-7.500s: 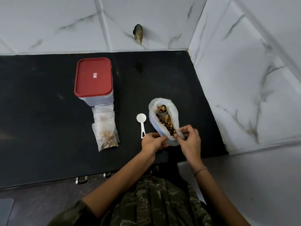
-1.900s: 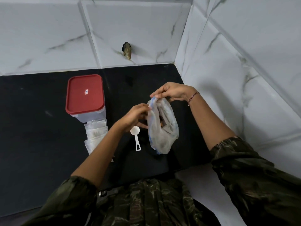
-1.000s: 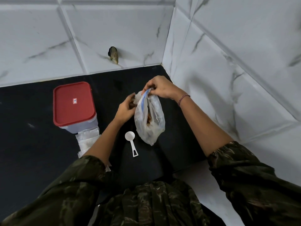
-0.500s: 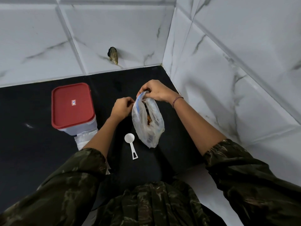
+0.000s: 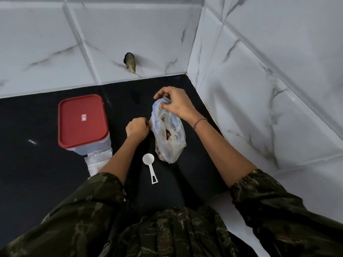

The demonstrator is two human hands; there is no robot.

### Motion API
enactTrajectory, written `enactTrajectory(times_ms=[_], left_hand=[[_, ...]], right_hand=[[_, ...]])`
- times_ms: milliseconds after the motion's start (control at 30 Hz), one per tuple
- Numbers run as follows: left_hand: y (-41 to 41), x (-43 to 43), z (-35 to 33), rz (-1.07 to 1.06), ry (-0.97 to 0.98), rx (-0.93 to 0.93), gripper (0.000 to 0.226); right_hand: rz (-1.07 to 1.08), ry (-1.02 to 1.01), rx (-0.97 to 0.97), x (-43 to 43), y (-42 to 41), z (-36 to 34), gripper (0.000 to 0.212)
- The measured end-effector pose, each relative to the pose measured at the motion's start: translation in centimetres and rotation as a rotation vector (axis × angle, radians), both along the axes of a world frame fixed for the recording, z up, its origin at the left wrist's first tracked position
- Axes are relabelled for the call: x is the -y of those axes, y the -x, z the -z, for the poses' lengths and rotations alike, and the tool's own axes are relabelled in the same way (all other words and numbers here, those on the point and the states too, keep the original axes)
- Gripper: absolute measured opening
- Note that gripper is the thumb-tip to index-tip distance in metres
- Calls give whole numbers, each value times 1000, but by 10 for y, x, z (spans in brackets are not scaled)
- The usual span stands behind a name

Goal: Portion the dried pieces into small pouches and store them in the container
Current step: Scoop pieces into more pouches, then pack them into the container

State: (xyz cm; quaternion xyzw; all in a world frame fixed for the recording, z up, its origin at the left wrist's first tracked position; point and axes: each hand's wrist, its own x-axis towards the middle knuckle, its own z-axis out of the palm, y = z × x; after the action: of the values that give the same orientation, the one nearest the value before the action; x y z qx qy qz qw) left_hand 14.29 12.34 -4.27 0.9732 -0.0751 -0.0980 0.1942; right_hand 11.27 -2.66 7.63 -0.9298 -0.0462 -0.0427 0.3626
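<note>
Both arms reach forward, sleeves pushed up: left hand [image 5: 137, 128] fisted, pinching; right hand [image 5: 175, 103] farther, fingers curled downward, gripping.

This looks like a home kitchen corner: a polished black stone desk [image 5: 55, 173] meets grey-veined white marble wall tiles [image 5: 130, 34], with a red-lidded clear plastic food container [image 5: 81, 119] and a small white plastic measuring scoop [image 5: 149, 165] on it.

Camouflage sleeves [image 5: 89, 204], beaded wrist bracelet [image 5: 199, 121]
</note>
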Motion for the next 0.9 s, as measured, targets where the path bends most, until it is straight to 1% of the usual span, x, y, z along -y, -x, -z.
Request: enactTrajectory(times_ms=[33, 67, 133, 167, 233, 300, 367, 433, 500, 533, 600, 700, 733, 800, 900], left_hand=[[2, 1, -1, -86, 122, -38, 12], [6, 3, -4, -187, 283, -92, 15], [20, 8, -10, -364, 626, -245, 24], [28, 10, -14, -420, 763, -338, 22], [41, 12, -20, -484, 955, -538, 19], [51, 11, -27, -505, 1067, -688, 26], [57, 9, -31, -513, 1102, -736, 31], [63, 6, -36, -525, 1110, -752, 25], [69, 3, -41, -533, 1130, -785, 22], [70, 1, -43, -522, 1143, -803, 23], [74, -2, -46, -463, 1165, -815, 26], [77, -3, -52, -393, 1214, -785, 23], [77, -3, -53, -386, 1228, -772, 20], [78, -3, -56, -396, 1255, -738, 14], [79, 2, -59, -427, 1250, -648, 10]], right_hand=[[29, -43, 14, 2, -1, 4, 24], [52, -95, 1, 5, -2, 7, 26], [96, -235, -115, 11, -1, 10, 34], [118, -319, -188, 13, 1, 12, 38], [179, -448, -288, 16, 8, 16, 46], [283, -535, -377, 21, 19, 22, 48], [385, -622, -558, 28, 35, 28, 44], [434, -657, -754, 35, 51, 39, 51], [465, -711, -862, 42, 64, 53, 62], [472, -779, -890, 44, 69, 58, 62], [438, -968, -896, 46, 78, 64, 48], [344, -1199, -806, 46, 90, 68, 22], [322, -1254, -772, 46, 93, 69, 17], [275, -1309, -724, 46, 97, 71, 15], [195, -1343, -721, 44, 101, 68, 12]])
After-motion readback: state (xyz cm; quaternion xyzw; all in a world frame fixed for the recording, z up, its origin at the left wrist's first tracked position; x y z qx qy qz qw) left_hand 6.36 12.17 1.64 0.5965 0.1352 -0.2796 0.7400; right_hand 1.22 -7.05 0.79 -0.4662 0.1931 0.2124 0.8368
